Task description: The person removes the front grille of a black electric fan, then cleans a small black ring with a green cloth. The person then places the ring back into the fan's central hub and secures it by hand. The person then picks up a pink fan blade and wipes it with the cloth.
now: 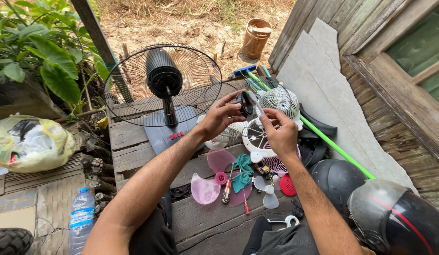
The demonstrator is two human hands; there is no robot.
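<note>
Fan blade (211, 182) on the wooden platform (134, 151), standing fan (163, 85) behind it, helmets (370, 208) lay right, water bottle (81, 218) left.

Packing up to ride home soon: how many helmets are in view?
2. A dark helmet lies right of the right forearm; a black helmet with a red stripe sits at the bottom right corner, touching it. Others may be out of view.

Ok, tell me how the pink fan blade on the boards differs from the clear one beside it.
The pink fan blade is clearly larger than the clear fan blade. The pink one is tinted translucent pink with a pink hub; the clear one is colourless. The pink one lies left of the green cloth, the clear one right. Both lie detached on the wooden boards.
</note>
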